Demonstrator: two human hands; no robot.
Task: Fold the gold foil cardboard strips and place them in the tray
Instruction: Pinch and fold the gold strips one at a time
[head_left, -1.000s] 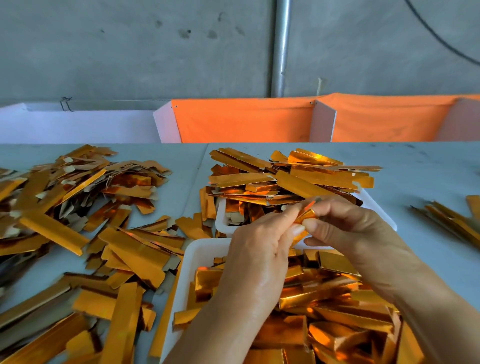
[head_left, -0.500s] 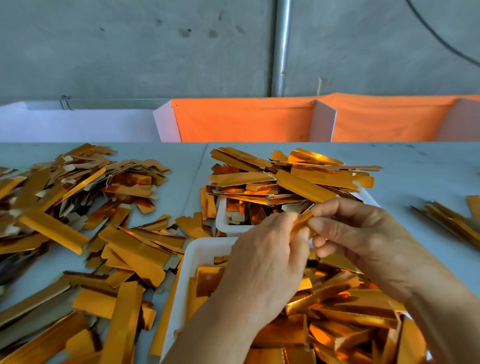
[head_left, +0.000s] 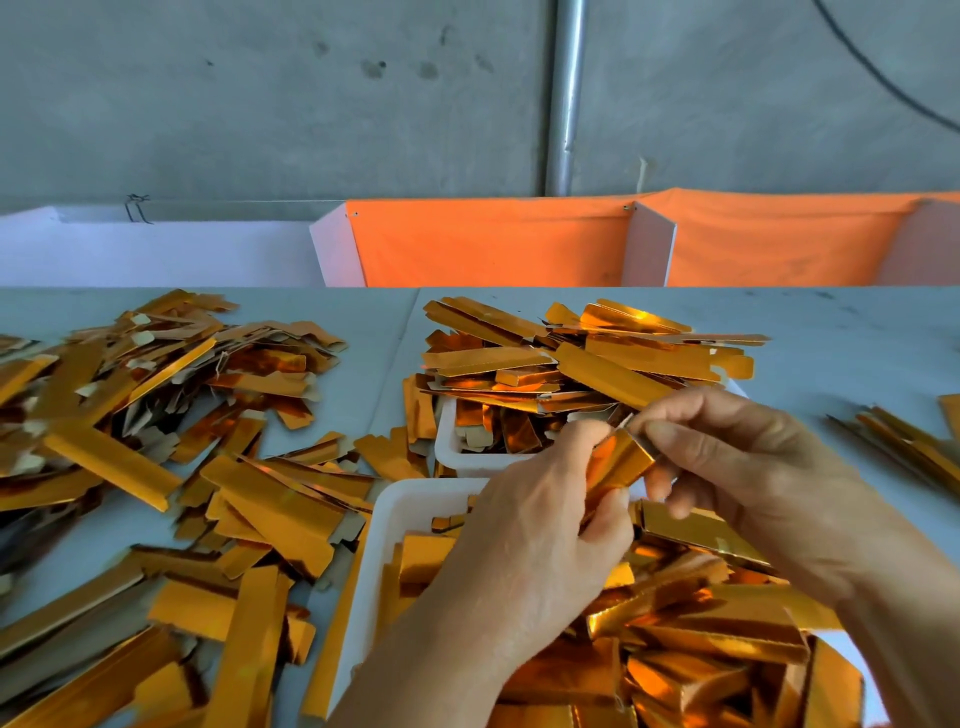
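Both hands hold one gold foil strip (head_left: 621, 462) above the near white tray (head_left: 387, 525). My left hand (head_left: 535, 545) grips its lower end, fingers curled round it. My right hand (head_left: 737, 467) pinches its upper end between thumb and fingertips. The strip shows a crease along its length. Several folded gold strips (head_left: 691, 623) fill the near tray. A second white tray (head_left: 452, 447) behind it is heaped with more strips (head_left: 587, 358).
Loose flat gold strips (head_left: 156, 441) cover the grey table (head_left: 363, 322) to the left and front left. A few more strips (head_left: 904, 441) lie at the right edge. White and orange partitions (head_left: 493, 244) stand along the table's far edge, against a concrete wall.
Both hands have dropped slightly toward the near tray. The right hand's fingers have shifted along the strip, and more of its folded gold face now shows between the hands.
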